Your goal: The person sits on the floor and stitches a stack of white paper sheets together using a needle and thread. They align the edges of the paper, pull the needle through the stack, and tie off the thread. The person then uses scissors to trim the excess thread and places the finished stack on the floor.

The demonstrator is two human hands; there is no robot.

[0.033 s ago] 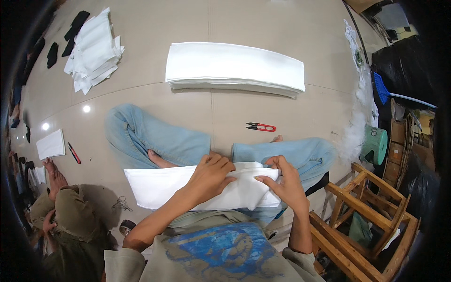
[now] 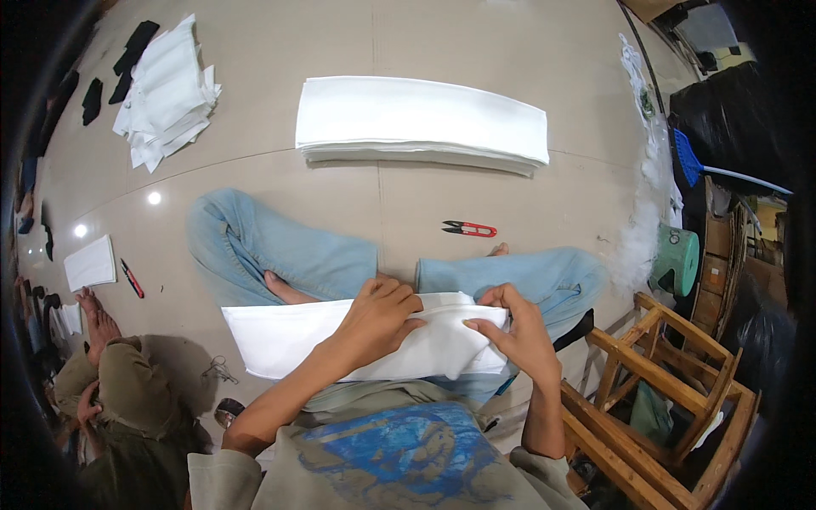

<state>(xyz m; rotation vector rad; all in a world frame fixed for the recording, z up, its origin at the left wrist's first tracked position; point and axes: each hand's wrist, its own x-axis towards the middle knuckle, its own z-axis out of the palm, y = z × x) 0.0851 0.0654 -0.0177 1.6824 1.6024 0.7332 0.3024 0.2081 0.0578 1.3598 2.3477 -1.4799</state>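
A long white fabric piece (image 2: 285, 336) lies across my lap over my crossed legs in light blue jeans. My left hand (image 2: 382, 316) grips its upper edge near the middle, the fingers bent over it and the thumb pointing right. At the right end, my right hand (image 2: 510, 327) pinches the same edge between thumb and fingers, and the cloth bulges a little below. Beyond my legs, a neat stack of white fabric pieces (image 2: 421, 119) lies on the floor. Red thread snips (image 2: 469, 229) with dark blades rest between the stack and my right leg.
A loose pile of white cloth pieces (image 2: 170, 93) and black cloth pieces (image 2: 134, 47) lies far left. Another person (image 2: 127, 399) sits at left, near a small white stack (image 2: 91, 262) and another pair of snips (image 2: 133, 278). At right stand a wooden stool (image 2: 671, 382) and a green container (image 2: 677, 261).
The view has shifted very slightly, so the floor things sit a little further left. Both hands keep the same hold on the white fabric piece.
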